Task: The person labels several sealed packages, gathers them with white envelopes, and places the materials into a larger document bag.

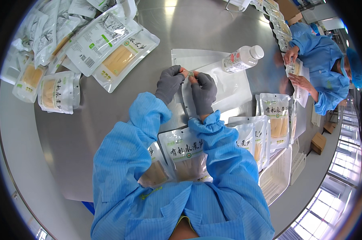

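Observation:
My left hand [169,85] and my right hand [204,93] wear grey gloves with bare fingertips and meet over the middle of the metal table. A small pale-green piece, like a sticker [190,73], is pinched between the fingertips of both. Under and beside the right hand lie flat whitish sheets [229,90]. On their far right part rests a white plastic bottle [241,60], tilted on its side with its cap toward the right. Close to my body, between my forearms, sealed food pouches [185,154] with clear windows lean together.
A large heap of filled pouches [105,44] covers the table's far left. More pouches [275,116] stand at the right, above a white plastic basket [277,176]. Across the table at far right, a co-worker in blue [325,68] handles a pouch beside a row of others.

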`<state>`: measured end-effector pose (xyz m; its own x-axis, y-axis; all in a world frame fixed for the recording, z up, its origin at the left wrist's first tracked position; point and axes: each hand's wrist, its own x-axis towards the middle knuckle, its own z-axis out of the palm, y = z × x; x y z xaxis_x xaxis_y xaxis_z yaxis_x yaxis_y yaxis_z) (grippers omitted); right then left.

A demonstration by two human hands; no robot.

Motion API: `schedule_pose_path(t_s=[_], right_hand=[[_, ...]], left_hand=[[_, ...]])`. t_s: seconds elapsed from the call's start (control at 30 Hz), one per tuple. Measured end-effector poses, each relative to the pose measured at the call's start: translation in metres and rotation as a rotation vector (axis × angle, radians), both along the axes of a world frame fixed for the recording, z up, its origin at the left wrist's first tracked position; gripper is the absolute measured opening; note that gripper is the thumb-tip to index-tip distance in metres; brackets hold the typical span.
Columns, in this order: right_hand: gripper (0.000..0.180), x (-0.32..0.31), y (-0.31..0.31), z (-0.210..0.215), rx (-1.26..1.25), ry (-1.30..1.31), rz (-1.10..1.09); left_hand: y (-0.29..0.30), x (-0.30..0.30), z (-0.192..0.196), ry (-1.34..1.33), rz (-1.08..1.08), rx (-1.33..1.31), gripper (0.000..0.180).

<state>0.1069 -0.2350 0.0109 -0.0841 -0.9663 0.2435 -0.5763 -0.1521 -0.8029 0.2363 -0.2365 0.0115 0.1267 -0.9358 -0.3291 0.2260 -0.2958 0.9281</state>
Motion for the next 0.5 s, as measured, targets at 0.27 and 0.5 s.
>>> schedule_pose_path(t_s=[0.27, 0.5], right_hand=[[0.025, 0.0, 0.011, 0.009, -0.153, 0.228, 0.062], [0.029, -0.001, 0.033, 0.03, -0.376, 0.57, 0.168]], left_hand=[[0.007, 0.0, 0.003, 0.038, 0.089, -0.01, 0.015], [0.015, 0.012, 0.011, 0.204, 0.104, 0.126, 0.025]])
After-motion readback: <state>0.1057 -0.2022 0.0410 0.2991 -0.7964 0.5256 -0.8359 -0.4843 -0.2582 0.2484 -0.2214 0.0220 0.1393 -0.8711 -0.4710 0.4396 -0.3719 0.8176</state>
